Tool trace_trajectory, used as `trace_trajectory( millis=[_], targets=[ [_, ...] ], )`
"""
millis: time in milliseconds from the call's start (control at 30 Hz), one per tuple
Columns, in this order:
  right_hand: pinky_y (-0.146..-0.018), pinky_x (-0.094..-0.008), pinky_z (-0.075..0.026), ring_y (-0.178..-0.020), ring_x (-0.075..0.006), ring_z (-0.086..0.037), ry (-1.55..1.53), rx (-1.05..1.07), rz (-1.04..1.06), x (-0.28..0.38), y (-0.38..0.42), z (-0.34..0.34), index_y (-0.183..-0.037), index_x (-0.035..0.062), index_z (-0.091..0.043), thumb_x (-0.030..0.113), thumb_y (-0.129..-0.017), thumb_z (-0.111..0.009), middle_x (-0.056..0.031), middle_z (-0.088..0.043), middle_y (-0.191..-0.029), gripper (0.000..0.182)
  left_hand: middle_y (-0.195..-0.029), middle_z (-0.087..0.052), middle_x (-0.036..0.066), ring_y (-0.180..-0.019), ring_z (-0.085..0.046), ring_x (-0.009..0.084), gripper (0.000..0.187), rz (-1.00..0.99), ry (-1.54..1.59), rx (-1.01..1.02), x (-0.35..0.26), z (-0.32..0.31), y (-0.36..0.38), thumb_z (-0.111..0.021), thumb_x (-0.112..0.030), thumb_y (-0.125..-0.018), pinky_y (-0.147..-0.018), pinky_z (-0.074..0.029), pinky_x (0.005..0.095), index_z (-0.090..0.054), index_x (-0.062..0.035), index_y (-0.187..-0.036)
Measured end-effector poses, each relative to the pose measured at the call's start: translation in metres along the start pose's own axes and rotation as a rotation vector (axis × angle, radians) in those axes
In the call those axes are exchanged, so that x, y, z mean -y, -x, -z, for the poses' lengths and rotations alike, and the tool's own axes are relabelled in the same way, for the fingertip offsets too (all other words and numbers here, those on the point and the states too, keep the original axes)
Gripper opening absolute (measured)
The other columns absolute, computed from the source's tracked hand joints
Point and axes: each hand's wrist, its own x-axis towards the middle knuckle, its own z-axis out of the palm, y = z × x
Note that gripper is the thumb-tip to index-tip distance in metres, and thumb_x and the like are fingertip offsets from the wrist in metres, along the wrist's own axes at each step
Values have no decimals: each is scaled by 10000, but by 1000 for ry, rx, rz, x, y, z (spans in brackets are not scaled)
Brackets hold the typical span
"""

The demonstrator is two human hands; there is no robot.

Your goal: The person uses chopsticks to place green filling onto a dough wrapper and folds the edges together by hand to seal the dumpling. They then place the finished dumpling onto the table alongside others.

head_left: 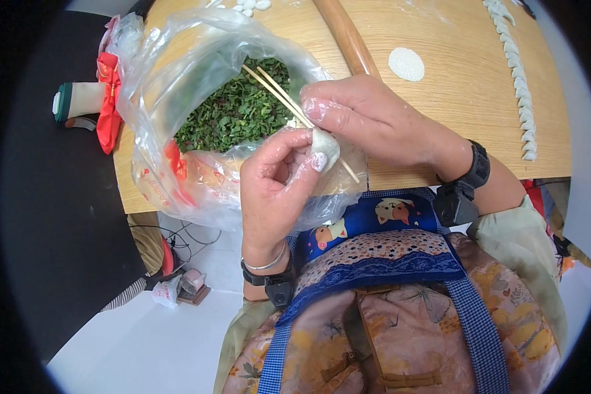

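My left hand (276, 180) pinches a small, floury dumpling wrapper (325, 146), partly folded, between thumb and fingers. Right beside it, my right hand (368, 118) is closed around a pair of wooden chopsticks (269, 87), whose tips point up and left over chopped greens (236, 108). Those greens lie inside a clear plastic bag (157, 72) with its mouth wide open. Whether the wrapper has filling inside is hidden by my fingers. Flour dusts both hands.
On the wooden table (453, 111), a thick wooden rolling pin (345, 33) lies beyond my right hand, near a flat round wrapper (406, 64). A long row of dumplings (520, 92) runs along the right. Dough pieces (248, 6) lie at the back; a red bag (108, 98) hangs at the left edge.
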Motion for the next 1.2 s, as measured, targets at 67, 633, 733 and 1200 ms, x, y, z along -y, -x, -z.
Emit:
trace_trajectory(
  millis=[67, 633, 733, 1200],
  targets=[
    [-636, -394, -431, -710, -346, -562, -21, -15, 7, 0, 0, 1, -889, -15, -584, 353, -983, -435, -204, -576, -765, 407, -1005, -602, 47, -900, -558, 88, 241, -16, 22, -26, 0, -1, 1, -626, 45, -843, -807, -455, 225, -593, 58, -1082],
    [-586, -410, -406, -648, -352, -532, 221, 98, 1, 6, -1, 5, -760, 19, -539, 308, -937, -508, -178, -523, -667, 341, -973, -604, 17, -871, -561, 65, 209, 52, 17, -24, -2, -1, 0, -619, 35, -860, -779, -451, 205, -604, 46, -1069],
    [-581, -407, -401, -642, -350, -528, 8, 6, -31, 2, 1, 2, -736, 17, -537, 346, -950, -486, -181, -520, -659, 396, -974, -607, 10, -868, -557, 58, 205, 63, 52, -32, -3, -3, 0, -619, 28, -868, -778, -451, 201, -602, 45, -1072],
    [-591, -417, -406, -655, -365, -526, 194, 60, 45, 6, -1, 5, -789, 20, -512, 303, -935, -489, -182, -516, -687, 319, -1004, -621, 29, -918, -575, 67, 209, 101, 103, -25, -8, -4, -3, -606, -2, -888, -820, -460, 208, -575, 28, -1093]
  ],
)
